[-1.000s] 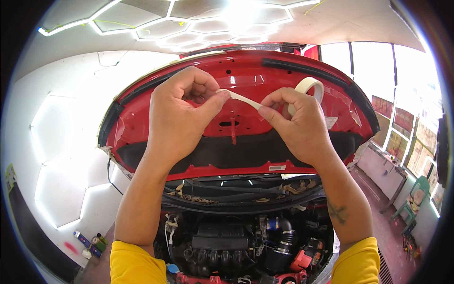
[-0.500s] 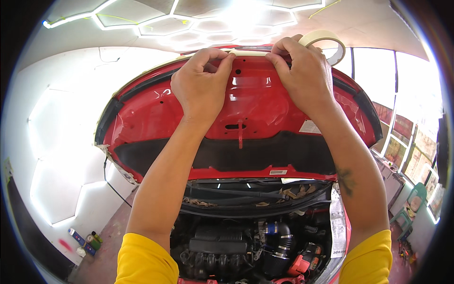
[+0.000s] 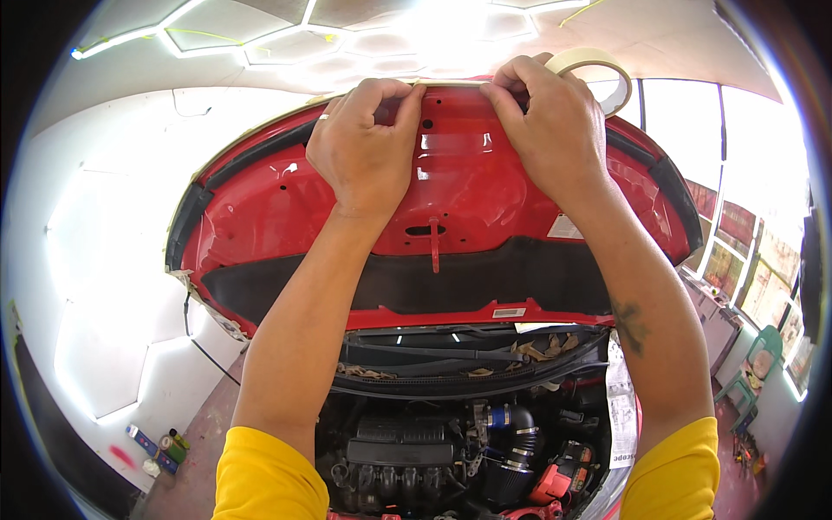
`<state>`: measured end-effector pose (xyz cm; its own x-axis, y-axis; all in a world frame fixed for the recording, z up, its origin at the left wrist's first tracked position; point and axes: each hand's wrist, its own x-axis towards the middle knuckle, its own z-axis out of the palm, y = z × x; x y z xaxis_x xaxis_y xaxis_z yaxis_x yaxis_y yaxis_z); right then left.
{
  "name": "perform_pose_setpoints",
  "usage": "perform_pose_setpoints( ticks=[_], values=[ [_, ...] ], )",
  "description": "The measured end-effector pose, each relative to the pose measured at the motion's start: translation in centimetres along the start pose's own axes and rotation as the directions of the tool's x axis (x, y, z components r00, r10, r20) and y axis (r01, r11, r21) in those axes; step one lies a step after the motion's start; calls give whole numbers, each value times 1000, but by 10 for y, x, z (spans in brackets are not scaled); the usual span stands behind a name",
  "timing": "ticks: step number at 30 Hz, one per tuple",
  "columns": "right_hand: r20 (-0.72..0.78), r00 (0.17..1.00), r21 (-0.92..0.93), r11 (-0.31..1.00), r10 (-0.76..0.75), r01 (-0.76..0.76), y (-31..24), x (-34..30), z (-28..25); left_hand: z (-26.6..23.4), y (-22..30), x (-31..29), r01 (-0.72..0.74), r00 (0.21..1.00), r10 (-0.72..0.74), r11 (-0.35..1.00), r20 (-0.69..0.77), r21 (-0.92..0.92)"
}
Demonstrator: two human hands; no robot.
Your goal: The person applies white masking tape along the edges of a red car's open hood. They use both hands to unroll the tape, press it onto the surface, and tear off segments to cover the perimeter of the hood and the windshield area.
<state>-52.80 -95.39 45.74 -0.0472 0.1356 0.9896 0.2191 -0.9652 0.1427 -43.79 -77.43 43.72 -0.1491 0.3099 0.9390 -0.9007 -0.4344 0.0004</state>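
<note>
Up at the top edge of the raised red hood [image 3: 451, 186] both hands were at work; the left hand [image 3: 364, 147] had its fingers curled narrow over the rim, pinching the strip of cream masking tape [image 3: 451, 82] down onto the metal; the right hand [image 3: 550, 121] pressed the same strip just beside it, fingers closed on the edge, with the tape roll [image 3: 598, 74] riding behind its knuckles, though how it was gripped could not be seen. The strip lay flat between the two thumbs, following the curve of the hood's lip; to the left, more tape already ran down the edge [image 3: 251, 139]. To do this well, I would judge, the tape wanted light tension from the roll side while the left fingers smoothed outward, so no wrinkle formed on the bend; the overlap onto the underside should stay even. Below, the open engine bay [image 3: 451, 442] sat well apart from the hands.
</note>
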Motion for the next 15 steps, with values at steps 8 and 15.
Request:
perform_pose_setpoints(
  ticks=[8,15],
  values=[
    [2,1000,-4,1000,3,-3,2,0,2,3,-2,1,-90,995,92,995,-45,39],
    [-18,1000,-10,1000,-3,3,5,0,4,6,-3,1,-79,996,80,997,-43,18]
  ],
)
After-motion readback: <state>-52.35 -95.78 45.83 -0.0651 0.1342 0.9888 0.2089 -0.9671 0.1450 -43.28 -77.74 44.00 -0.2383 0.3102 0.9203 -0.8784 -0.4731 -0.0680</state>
